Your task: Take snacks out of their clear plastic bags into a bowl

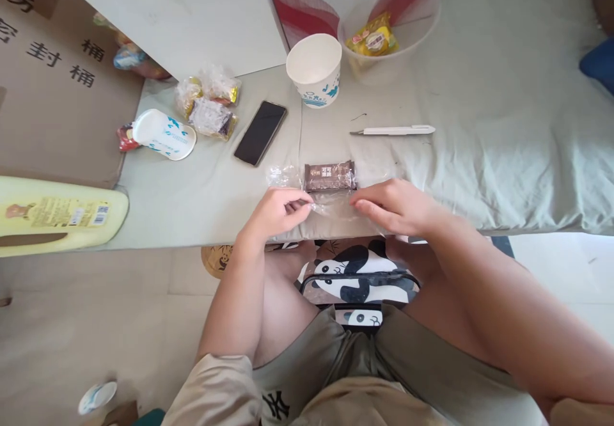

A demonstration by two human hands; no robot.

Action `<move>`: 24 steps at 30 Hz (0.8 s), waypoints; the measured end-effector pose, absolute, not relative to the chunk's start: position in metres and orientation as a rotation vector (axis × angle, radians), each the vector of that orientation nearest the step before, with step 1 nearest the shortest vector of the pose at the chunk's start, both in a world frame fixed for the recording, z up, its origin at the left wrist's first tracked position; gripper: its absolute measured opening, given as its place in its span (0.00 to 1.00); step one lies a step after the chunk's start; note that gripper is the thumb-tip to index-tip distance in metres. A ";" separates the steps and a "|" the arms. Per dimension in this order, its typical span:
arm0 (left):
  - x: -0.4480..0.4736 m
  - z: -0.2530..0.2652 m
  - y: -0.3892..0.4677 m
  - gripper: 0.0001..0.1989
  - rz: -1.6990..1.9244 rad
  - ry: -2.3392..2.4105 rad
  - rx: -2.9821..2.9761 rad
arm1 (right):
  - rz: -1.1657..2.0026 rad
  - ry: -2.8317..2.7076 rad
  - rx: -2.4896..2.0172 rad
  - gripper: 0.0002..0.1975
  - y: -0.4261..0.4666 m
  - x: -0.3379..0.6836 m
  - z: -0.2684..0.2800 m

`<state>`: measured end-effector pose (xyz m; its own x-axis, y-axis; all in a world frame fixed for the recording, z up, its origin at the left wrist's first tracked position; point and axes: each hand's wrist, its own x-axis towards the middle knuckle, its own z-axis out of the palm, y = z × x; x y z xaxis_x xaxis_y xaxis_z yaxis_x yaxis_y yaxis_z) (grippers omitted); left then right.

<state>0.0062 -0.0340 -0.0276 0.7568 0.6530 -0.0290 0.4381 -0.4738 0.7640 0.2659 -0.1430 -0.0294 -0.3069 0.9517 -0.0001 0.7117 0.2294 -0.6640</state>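
A brown wrapped snack bar (330, 176) lies on a sheet of clear plastic film (339, 206) at the front of the cloth-covered surface. My left hand (279, 212) pinches the film's near edge, just left of and below the bar. On the other side, my right hand (397, 205) has its fingers closed at the film's near right part, close to the bar's lower right corner. Beyond the bar lies a white pen-shaped cutter (396, 130) with a thin dark tip. A black phone (260, 133) rests to the left.
Film-wrapped snacks (211, 106) and a tipped paper cup (165, 134) lie at left. An upright paper cup (315, 71) and a clear plastic tub (412, 20) with a yellow packet stand at the back. A yellow jug (108, 218) lies at the left edge, beside a cardboard box (62, 112).
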 end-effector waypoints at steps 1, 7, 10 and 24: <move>0.006 -0.028 -0.034 0.12 0.314 0.814 2.078 | 0.826 -2.107 -1.594 0.20 -0.142 0.267 -0.030; 0.011 -0.033 -0.023 0.13 0.765 1.195 2.303 | 0.591 -1.849 -1.861 0.18 -0.131 0.264 -0.039; 0.014 -0.037 -0.016 0.22 0.479 1.138 2.340 | 0.378 -1.862 -1.776 0.18 -0.124 0.258 -0.046; 0.041 -0.029 -0.027 0.18 0.598 0.875 1.011 | 0.589 -1.760 -1.620 0.26 -0.106 0.240 -0.054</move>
